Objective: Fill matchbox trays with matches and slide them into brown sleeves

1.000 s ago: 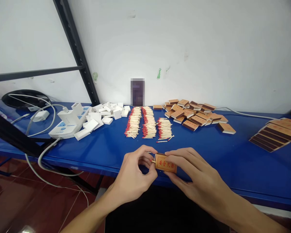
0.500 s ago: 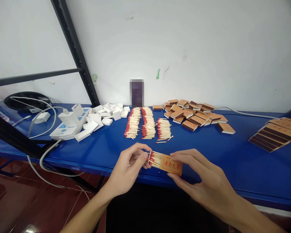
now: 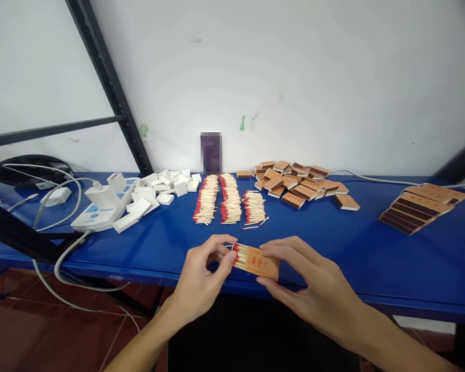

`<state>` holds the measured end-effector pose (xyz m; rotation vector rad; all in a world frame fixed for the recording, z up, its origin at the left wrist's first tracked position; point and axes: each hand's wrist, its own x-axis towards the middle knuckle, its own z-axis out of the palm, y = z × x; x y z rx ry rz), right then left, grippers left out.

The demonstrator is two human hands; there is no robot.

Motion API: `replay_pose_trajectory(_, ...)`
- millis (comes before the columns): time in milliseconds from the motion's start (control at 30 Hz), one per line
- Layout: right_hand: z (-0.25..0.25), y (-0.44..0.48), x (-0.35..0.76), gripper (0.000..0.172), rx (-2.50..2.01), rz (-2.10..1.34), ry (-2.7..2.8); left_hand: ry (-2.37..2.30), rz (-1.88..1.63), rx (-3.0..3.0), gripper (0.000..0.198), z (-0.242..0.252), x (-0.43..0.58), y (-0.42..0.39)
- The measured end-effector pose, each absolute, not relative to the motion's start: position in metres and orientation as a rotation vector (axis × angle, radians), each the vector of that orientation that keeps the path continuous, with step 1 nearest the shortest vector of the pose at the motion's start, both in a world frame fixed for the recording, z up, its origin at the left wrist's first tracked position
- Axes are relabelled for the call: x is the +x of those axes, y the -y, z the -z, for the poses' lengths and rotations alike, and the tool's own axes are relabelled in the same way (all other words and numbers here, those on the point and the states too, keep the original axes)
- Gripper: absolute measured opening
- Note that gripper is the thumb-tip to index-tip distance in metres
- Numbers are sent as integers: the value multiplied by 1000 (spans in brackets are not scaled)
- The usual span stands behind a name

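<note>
Head view, blue table (image 3: pixel 372 258); all positions are referenced to the rows of matches (image 3: pixel 227 201) laid at mid-table. Far left of the matches, a black post (image 3: pixel 112 93) slants up against the wall. Left of the matches, a white power strip (image 3: pixel 96 209) with plugs and grey cables sits well apart from them. Between the strip and the matches lies a loose pile of white trays (image 3: pixel 158 188), its nearest pieces just beside the leftmost row. The matches lie in three rows, red heads mostly toward the near edge, with a few strays at the right row. In front of the matches, at the near table edge, the left hand (image 3: pixel 201 284) pinches thumb and forefinger on the protruding end of the matchbox (image 3: pixel 258 262). The inner tray is slid partly out to the left, showing red heads. Judgement: the pinch on that end controls the tray's slide. The right hand (image 3: pixel 313 289) clamps the orange sleeve from the other end, fingers on top, likely to brace it against the left hand's push or pull. The hands are close, joined only by the box. Right of the matches, near the wall, sits a heap of brown boxes (image 3: pixel 294 181). Far right of the matches, a fanned row of boxes (image 3: pixel 418 206) lies overlapped.
</note>
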<state>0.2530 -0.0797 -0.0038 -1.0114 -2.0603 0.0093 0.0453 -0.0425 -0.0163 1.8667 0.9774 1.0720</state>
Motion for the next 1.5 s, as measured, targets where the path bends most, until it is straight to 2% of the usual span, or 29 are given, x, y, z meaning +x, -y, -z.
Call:
replay_pose_trajectory(333,5,69,234,26,-945,-38,2067,-1080,-1181,2269,28,28,45,44)
replay_pose_trajectory(533,15,73,249,26,-1015,-30,2079,-1084,-1097,2355,34,29,42,46)
replay_pose_trajectory(733,-7,73,341,23,-1356,324,1802,-966,-999,2484,29,28,40,44)
replay_pose_trajectory(900,-41,86,434,32,-1766,670,1340,-907,-1065,2578,24,28,44,43)
replay_pose_trajectory(1100,6,86,460,38,-2014,463,1835,-891,-1087,2635,20,26,46,43)
replay_pose_trajectory(1200,28,76,467,43,-2095,576,1854,-879,-1105,2648,18,26,46,42)
replay_pose_trajectory(1367,26,70,476,43,-2159,558,1769,-881,-1085,2621,18,28,46,42)
replay_pose_trajectory(1500,14,70,453,36,-1926,565,1676,-936,-988,2527,19,21,41,45)
